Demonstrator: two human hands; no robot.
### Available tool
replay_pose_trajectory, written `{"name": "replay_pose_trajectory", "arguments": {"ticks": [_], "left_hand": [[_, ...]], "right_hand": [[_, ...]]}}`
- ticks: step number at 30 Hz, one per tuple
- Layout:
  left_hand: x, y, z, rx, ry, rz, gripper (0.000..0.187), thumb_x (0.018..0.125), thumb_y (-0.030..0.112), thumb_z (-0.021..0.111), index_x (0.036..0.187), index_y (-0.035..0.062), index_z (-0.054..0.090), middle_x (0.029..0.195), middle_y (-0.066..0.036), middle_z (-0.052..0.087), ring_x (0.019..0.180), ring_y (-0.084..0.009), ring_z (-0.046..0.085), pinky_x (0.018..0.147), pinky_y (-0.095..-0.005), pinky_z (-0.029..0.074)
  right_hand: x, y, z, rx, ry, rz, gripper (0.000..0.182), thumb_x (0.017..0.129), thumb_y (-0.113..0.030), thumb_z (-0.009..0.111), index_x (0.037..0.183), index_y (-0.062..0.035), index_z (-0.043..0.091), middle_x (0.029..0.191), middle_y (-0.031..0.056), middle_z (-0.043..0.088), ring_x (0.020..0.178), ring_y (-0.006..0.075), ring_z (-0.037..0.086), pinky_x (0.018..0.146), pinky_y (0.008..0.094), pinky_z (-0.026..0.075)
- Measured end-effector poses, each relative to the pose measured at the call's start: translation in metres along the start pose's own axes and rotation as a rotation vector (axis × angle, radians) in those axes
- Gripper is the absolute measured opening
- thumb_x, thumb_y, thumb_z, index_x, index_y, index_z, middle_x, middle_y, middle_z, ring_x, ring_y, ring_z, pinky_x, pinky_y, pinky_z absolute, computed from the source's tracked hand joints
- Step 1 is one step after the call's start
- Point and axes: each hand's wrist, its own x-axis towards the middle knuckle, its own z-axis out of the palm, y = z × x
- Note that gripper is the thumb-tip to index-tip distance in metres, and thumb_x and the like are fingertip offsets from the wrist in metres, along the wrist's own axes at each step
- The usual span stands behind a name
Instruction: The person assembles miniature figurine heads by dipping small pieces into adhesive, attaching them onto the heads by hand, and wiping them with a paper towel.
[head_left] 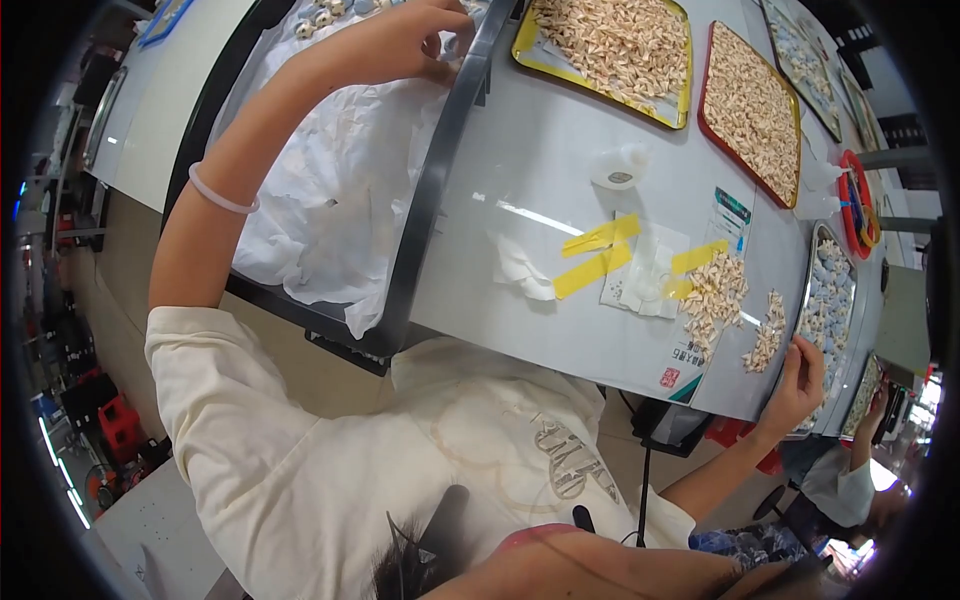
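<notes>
My left hand point(405, 42) reaches over the far part of a black-rimmed tray point(415, 220) lined with crumpled white paper point(335, 190). Its fingers are bent together near the tray's right rim, and what they hold, if anything, is hidden. Small speckled pieces point(322, 18) lie at the tray's far end. On the right, my right hand point(797, 385) is at the table edge with its fingers closed together, beside a tray of bluish pieces point(828, 290). Whether it holds something is too small to tell. Small beige pieces point(715, 295) lie in a pile, with a smaller pile point(766, 335) nearby.
A yellow tray point(600, 85) and a red tray point(708, 100) hold beige pieces. A white bottle point(620, 168), yellow tape strips point(592, 270) and white tissue point(522, 268) are on the table. Another person's hand point(875, 405) shows at the far right.
</notes>
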Motion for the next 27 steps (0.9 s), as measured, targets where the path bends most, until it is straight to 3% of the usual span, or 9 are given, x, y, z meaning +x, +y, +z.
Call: {"name": "replay_pose_trajectory", "arguments": {"ticks": [3,6,8,10,13,15,18,20,27], "left_hand": [[-0.006,0.026,-0.027,-0.131,-0.037,-0.112,0.023,0.073,0.013,0.066,0.087,0.0017,0.052,0.087,-0.008,0.049,0.078,-0.0171,0.053,0.067,-0.0266,0.046],[-0.020,0.020,-0.037,-0.258,0.206,-0.108,0.021,0.075,0.017,0.065,0.086,0.0045,0.053,0.088,-0.007,0.052,0.073,-0.0148,0.054,0.067,-0.0256,0.045],[-0.035,0.025,-0.050,-0.520,0.317,-0.215,0.024,0.074,0.019,0.066,0.093,0.0095,0.054,0.088,-0.006,0.052,0.078,-0.0146,0.054,0.069,-0.0250,0.045],[-0.062,0.001,-0.060,-0.408,0.352,-0.078,0.034,0.085,0.021,0.051,0.115,0.0037,0.049,0.112,-0.008,0.053,0.097,-0.0132,0.052,0.093,-0.0261,0.036],[-0.113,0.066,-0.057,-0.632,0.469,-0.127,0.036,0.089,0.015,0.039,0.115,-0.0091,0.042,0.117,-0.018,0.047,0.107,-0.0254,0.049,0.096,-0.0343,0.034],[-0.153,0.102,-0.019,-0.624,0.843,-0.259,0.041,0.087,0.026,0.043,0.107,-0.0100,0.044,0.117,-0.023,0.043,0.107,-0.0326,0.047,0.095,-0.0404,0.036],[-0.158,0.164,0.038,-1.359,0.394,0.287,0.023,0.072,0.013,0.066,0.083,-0.0007,0.051,0.099,-0.021,0.050,0.079,-0.0266,0.058,0.066,-0.0329,0.052],[-0.172,0.166,0.074,-1.569,0.279,0.286,0.021,0.065,0.003,0.071,0.079,0.0010,0.055,0.095,-0.021,0.051,0.072,-0.0263,0.059,0.055,-0.0302,0.052],[-0.146,0.207,0.122,-1.641,0.211,0.242,0.020,0.066,-0.002,0.067,0.084,-0.0004,0.058,0.097,-0.018,0.052,0.080,-0.0261,0.059,0.068,-0.0336,0.050]], "right_hand": [[0.003,-0.017,0.015,0.050,-0.004,0.007,0.012,0.082,-0.003,0.054,0.091,0.0029,0.059,0.088,0.0029,0.056,0.080,0.0091,0.050,0.072,0.0203,0.040],[0.000,-0.019,0.016,0.145,-0.024,0.032,0.010,0.080,0.000,0.056,0.089,0.0028,0.059,0.087,0.0032,0.057,0.080,0.0091,0.052,0.072,0.0198,0.041],[-0.004,-0.016,0.017,0.250,0.016,0.068,0.010,0.077,0.003,0.058,0.087,0.0023,0.060,0.086,0.0040,0.058,0.078,0.0092,0.053,0.072,0.0194,0.042],[-0.008,-0.013,0.017,0.271,0.019,0.076,0.012,0.074,0.005,0.060,0.086,0.0022,0.060,0.086,0.0059,0.059,0.078,0.0105,0.054,0.071,0.0193,0.043],[-0.011,-0.023,0.020,0.370,0.041,0.161,0.013,0.069,0.011,0.061,0.080,0.0038,0.061,0.085,0.0077,0.059,0.079,0.0123,0.054,0.072,0.0217,0.042],[-0.011,-0.030,0.025,0.399,0.006,0.069,0.014,0.067,0.012,0.060,0.080,0.0050,0.061,0.084,0.0091,0.059,0.080,0.0134,0.054,0.073,0.0223,0.042],[-0.011,-0.037,0.034,0.428,-0.080,0.016,0.015,0.066,0.013,0.060,0.080,0.0059,0.060,0.083,0.0100,0.059,0.080,0.0144,0.055,0.072,0.0223,0.043],[-0.011,-0.045,0.040,0.436,-0.149,0.030,0.015,0.067,0.013,0.059,0.080,0.0059,0.060,0.082,0.0098,0.059,0.080,0.0147,0.055,0.073,0.0227,0.043],[0.008,-0.071,0.077,0.378,-0.431,-0.092,0.015,0.071,0.008,0.060,0.086,0.0043,0.060,0.085,0.0106,0.060,0.082,0.0157,0.056,0.076,0.0236,0.044]]}}
